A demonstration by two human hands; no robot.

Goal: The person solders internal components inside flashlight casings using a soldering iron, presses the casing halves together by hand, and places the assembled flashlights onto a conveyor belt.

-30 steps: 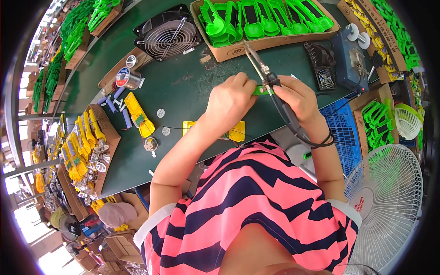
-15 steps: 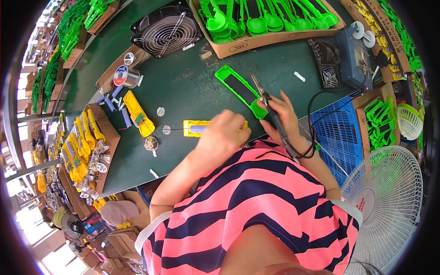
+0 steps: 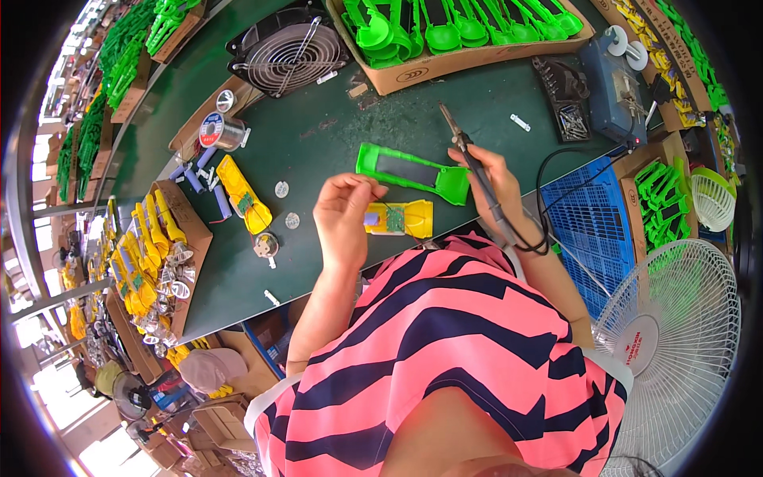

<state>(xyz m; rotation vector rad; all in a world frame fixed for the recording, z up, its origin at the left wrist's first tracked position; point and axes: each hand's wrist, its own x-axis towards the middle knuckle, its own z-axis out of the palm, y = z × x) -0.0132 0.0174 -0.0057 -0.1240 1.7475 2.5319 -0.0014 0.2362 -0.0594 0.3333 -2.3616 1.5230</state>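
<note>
My right hand (image 3: 501,184) grips a soldering iron (image 3: 482,181), its tip pointing up and away over the table. My left hand (image 3: 340,219) is raised over the left end of a yellow plastic housing (image 3: 420,218), thumb and fingers pinched together; what they hold, if anything, is too small to make out. Inside that housing show a green circuit board (image 3: 395,218) and part of a blue-purple battery cell (image 3: 372,218). Just beyond it lies a green plastic housing (image 3: 451,183) with a long rectangular recess, between my two hands.
To the left are another yellow housing (image 3: 243,199), loose battery cells (image 3: 191,178), a solder spool (image 3: 226,133) and a carton of yellow parts (image 3: 199,246). At the back stand a black fan (image 3: 288,60) and a carton (image 3: 413,76) of green housings. A blue soldering station (image 3: 610,91) stands right.
My left hand has lifted off the yellow housing and moved left, uncovering its circuit board. The green housing has turned to lie more crosswise. My right hand still holds the soldering iron.
</note>
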